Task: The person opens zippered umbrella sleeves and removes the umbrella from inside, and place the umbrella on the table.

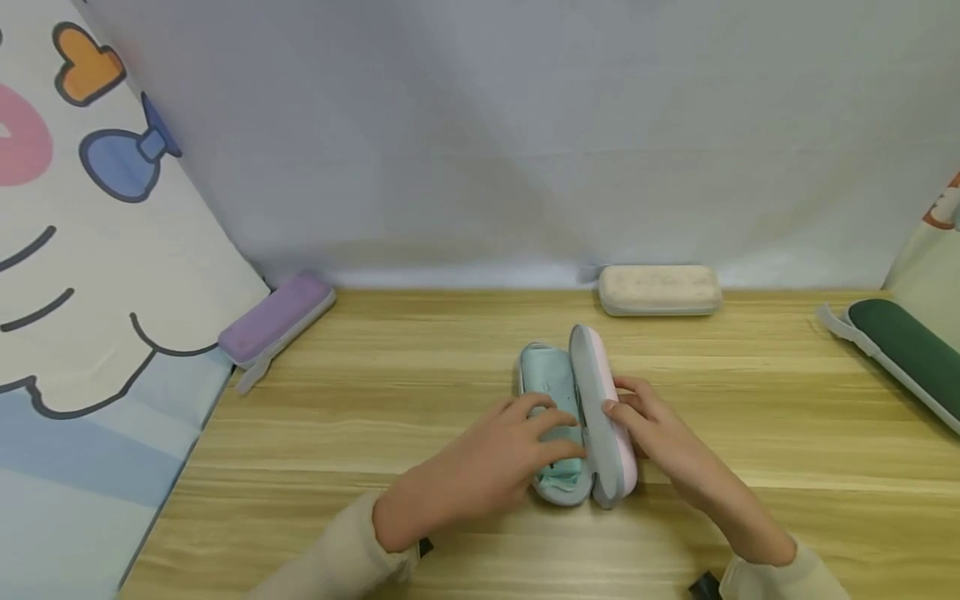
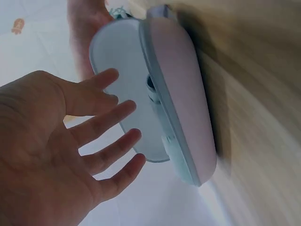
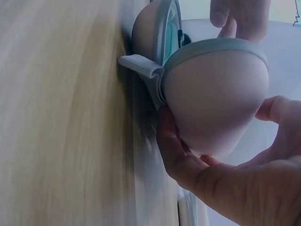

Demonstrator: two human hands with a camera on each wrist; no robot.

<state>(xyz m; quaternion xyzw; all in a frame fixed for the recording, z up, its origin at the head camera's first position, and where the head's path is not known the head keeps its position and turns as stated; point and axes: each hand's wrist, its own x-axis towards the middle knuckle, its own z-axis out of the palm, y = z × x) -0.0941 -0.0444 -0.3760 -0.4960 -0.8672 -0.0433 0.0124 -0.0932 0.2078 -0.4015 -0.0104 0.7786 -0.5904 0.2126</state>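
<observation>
A pink glasses case (image 1: pixel 626 450) stands open on the table with its grey-lined lid raised. Inside its base lies a folded mint-green cloth (image 1: pixel 547 371). My left hand (image 1: pixel 498 458) is over the base, fingers spread above the cloth; in the left wrist view those fingers are apart with nothing between them. A small grey part with a dark opening (image 2: pixel 151 87) shows at the case's rim there. From the right, my right hand (image 1: pixel 671 442) grips the raised lid, thumb and fingers round its pink shell (image 3: pixel 216 99). A light strap (image 3: pixel 138 65) sticks out at the case's end.
A purple case (image 1: pixel 277 317) lies at the table's back left, by the cartoon-printed panel (image 1: pixel 135 275). Against the back wall is a cream case (image 1: pixel 660 287). A dark green case (image 1: pixel 907 350) with a pale strap lies at the right edge.
</observation>
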